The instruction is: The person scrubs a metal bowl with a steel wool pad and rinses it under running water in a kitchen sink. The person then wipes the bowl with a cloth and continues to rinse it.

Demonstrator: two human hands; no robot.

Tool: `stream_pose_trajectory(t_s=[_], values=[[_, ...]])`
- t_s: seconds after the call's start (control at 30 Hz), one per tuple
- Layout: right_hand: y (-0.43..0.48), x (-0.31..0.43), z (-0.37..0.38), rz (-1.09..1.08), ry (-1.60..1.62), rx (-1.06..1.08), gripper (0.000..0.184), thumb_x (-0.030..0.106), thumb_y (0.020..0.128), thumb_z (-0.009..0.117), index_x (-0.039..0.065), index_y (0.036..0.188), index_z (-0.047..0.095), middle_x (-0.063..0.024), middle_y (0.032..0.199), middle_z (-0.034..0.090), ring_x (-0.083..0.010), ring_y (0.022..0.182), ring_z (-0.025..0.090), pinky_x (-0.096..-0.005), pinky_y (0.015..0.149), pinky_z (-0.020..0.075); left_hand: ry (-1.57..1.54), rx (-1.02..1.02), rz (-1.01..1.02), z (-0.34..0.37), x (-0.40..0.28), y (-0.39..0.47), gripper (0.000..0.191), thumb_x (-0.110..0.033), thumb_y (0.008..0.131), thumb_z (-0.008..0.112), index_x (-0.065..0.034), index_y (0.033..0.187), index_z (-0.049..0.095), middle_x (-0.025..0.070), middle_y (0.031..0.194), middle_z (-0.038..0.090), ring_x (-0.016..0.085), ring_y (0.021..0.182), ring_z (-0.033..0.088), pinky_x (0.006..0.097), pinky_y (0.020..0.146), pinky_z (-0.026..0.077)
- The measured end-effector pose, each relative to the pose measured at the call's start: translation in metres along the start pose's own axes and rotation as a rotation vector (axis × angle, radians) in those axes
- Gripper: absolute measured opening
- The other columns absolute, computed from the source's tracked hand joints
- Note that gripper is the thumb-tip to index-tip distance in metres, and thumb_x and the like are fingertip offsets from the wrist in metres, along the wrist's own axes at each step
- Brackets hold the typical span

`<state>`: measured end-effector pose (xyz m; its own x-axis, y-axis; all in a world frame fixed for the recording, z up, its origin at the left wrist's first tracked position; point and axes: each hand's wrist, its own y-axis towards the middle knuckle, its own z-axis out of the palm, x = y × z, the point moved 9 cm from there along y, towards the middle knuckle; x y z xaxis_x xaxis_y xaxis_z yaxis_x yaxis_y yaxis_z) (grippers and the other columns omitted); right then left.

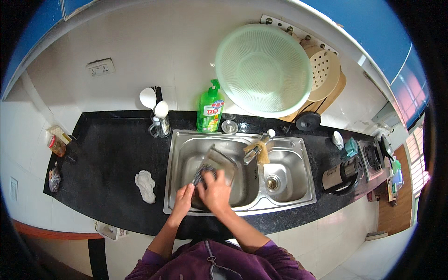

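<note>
My left hand (182, 202) grips the near left edge of a see-through rectangular container (223, 159), tilted over the large left basin (246, 185) of a stainless steel double sink. My right hand (216, 196) presses a dark patterned cloth (203, 173) against that container near the same edge. The fingertips of both hands are close together, and the right hand covers part of the cloth. Above the divider between the basins, the faucet (252, 154) has a tan cloth (263, 156) draped on it. No running water can be made out.
Behind the sink stand a green pump bottle of dish soap (209, 112) and a glass mug (161, 126) with white spoons. A crumpled white cloth (145, 186) lies left of the sink. A green colander (264, 70) hangs on the wall; a thermos jug (341, 175) lies at right.
</note>
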<state>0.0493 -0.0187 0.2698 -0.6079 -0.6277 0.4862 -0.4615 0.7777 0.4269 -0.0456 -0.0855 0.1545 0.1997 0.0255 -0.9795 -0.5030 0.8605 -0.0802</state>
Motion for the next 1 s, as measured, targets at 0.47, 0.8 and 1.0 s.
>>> stream_pose_trajectory(t_s=[0.47, 0.8, 1.0], values=[[0.007, -0.025, -0.013, 0.05, -0.053, -0.047, 0.022, 0.018, 0.066, 0.059, 0.01, 0.086, 0.053, -0.0184, 0.084, 0.045, -0.035, 0.072, 0.051, -0.0414, 0.056, 0.0441, 0.028, 0.004, 0.005, -0.004, -0.003, -0.009, 0.03, -0.024, 0.087, 0.04, -0.0034, 0.067, 0.046, -0.0072, 0.062, 0.037, 0.003, 0.057, 0.032, 0.0197, 0.05, 0.028], [-0.003, -0.043, -0.025, 0.037, 0.024, -0.108, 0.025, 0.017, 0.064, 0.062, 0.012, 0.088, 0.056, -0.0158, 0.085, 0.046, -0.0321, 0.074, 0.051, -0.0383, 0.057, 0.0451, 0.088, -0.009, 0.031, -0.011, -0.007, -0.01, 0.03, -0.023, 0.086, 0.042, -0.002, 0.067, 0.048, -0.0054, 0.061, 0.042, 0.004, 0.058, 0.036, 0.0199, 0.051, 0.031], [0.033, -0.106, -0.013, 0.234, 0.332, -0.05, 0.021, 0.018, 0.065, 0.061, 0.008, 0.083, 0.055, -0.0134, 0.078, 0.048, -0.0305, 0.071, 0.051, -0.0358, 0.064, 0.042, 0.026, 0.02, -0.01, -0.033, -0.008, -0.03, 0.025, -0.021, 0.084, 0.045, 0.0005, 0.073, 0.053, -0.0039, 0.064, 0.047, 0.004, 0.06, 0.041, 0.0207, 0.054, 0.035]])
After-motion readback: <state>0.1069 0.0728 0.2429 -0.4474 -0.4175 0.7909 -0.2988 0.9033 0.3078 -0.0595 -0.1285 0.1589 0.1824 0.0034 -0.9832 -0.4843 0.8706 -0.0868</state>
